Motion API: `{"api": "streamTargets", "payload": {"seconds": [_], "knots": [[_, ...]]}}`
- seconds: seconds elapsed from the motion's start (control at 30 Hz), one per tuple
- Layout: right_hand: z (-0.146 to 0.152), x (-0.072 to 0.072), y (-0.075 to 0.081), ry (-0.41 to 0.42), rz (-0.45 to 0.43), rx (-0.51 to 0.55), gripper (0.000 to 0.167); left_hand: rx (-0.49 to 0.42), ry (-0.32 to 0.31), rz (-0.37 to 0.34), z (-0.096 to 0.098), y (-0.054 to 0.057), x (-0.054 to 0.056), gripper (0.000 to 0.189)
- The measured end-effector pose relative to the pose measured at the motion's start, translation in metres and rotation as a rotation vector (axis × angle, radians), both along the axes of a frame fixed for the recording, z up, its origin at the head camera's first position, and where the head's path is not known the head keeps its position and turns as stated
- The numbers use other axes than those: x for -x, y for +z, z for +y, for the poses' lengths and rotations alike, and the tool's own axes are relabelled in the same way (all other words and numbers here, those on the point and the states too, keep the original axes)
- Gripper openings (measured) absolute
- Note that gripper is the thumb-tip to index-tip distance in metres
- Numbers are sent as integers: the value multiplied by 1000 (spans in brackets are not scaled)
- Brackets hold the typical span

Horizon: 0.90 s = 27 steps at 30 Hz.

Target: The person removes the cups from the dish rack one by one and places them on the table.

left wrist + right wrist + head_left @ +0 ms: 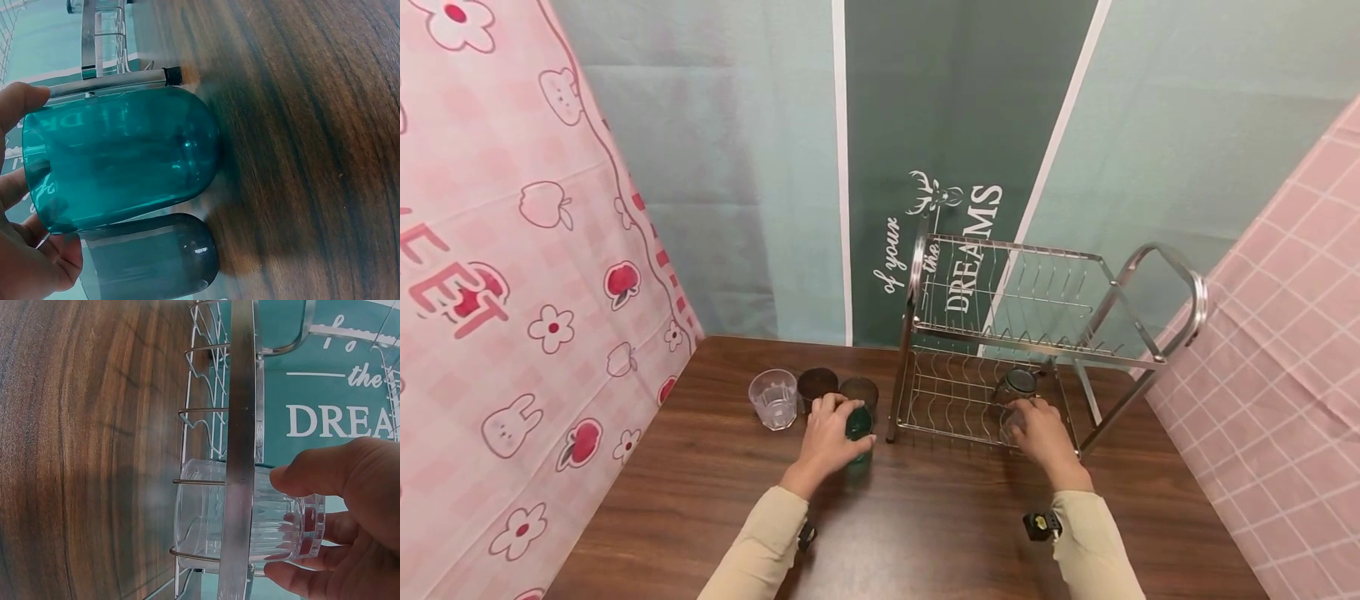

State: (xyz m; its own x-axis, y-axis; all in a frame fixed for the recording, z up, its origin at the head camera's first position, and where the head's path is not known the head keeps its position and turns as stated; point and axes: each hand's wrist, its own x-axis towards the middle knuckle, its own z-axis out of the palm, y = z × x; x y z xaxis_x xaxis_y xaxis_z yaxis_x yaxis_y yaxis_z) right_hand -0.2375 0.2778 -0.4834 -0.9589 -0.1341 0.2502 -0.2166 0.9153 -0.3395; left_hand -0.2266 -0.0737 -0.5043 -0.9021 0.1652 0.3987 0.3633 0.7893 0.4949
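Note:
My left hand (831,437) grips a teal tumbler (125,159) near its rim, thumb on one side and fingers on the other. The tumbler is upright, its base at the tabletop; whether it touches cannot be told. My right hand (1043,433) holds a clear ribbed glass (275,531) by its base end. That glass stands mouth down in the lower tier of a metal dish rack (992,337), behind the front rail (240,437). A dark glass (1019,383), also upside down, sits just behind it in the rack.
Left of the rack, two dark brown tumblers (817,385) stand behind my left hand, with a clear faceted glass (773,400) beside them. Everything rests on a wooden table (925,533). Patterned cloths (760,167) hang at the back and sides.

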Motion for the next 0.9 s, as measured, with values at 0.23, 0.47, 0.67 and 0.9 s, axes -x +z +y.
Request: {"api": "streamTargets", "payload": {"seconds": [0.23, 0.47, 0.67, 0.9], "knots": [[2, 0, 2, -5, -13, 1, 33, 4, -3, 0, 3, -2, 1, 54], [4, 0, 2, -19, -30, 3, 40, 7, 1, -10, 7, -2, 1, 53], [5, 1, 3, -26, -45, 8, 44, 6, -6, -11, 9, -2, 1, 53], [3, 0, 11, 4, -49, -2, 43, 23, -11, -25, 6, 6, -2, 58]]}}
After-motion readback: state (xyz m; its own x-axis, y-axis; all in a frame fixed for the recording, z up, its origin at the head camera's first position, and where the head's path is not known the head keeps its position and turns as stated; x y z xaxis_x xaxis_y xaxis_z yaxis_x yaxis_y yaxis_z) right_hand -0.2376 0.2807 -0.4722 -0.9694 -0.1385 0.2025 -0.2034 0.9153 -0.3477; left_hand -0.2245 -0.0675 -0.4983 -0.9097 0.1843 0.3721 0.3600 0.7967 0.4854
